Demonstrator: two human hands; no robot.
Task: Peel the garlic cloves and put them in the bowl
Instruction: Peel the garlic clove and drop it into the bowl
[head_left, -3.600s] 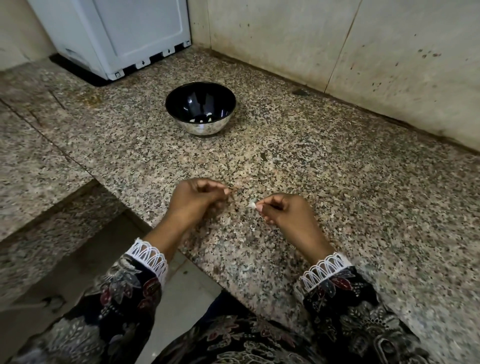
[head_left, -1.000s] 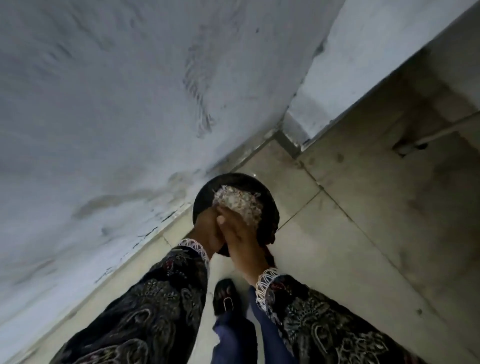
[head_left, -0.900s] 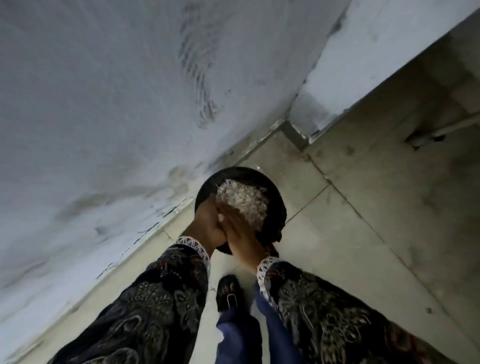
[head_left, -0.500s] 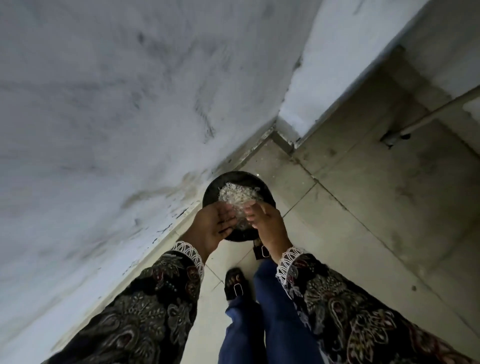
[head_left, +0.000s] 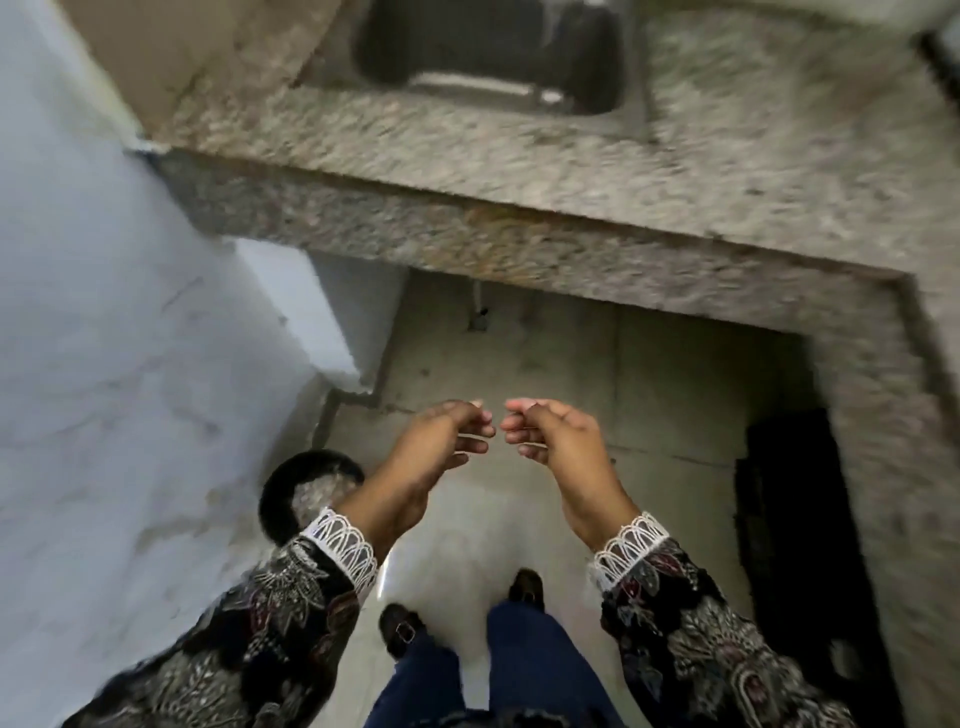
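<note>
My left hand (head_left: 447, 441) and my right hand (head_left: 550, 441) hang in the air in front of me, fingertips nearly meeting, fingers loosely curled, with nothing visible in either. A round black bin (head_left: 291, 488) with pale garlic skins inside stands on the floor at the lower left, partly hidden by my left forearm. No garlic clove and no bowl are in view. The picture is blurred by motion.
A speckled granite counter (head_left: 519, 156) runs across ahead and down the right side, with a steel sink (head_left: 493, 52) set in it. A white wall (head_left: 104, 364) stands on the left. A dark object (head_left: 789, 519) sits under the right counter. My shoes (head_left: 395, 629) are on the tiled floor.
Both hands have left the black bin of skins and risen in front of me. The view has swung up to the counter and sink, leaving the bin at the lower left.
</note>
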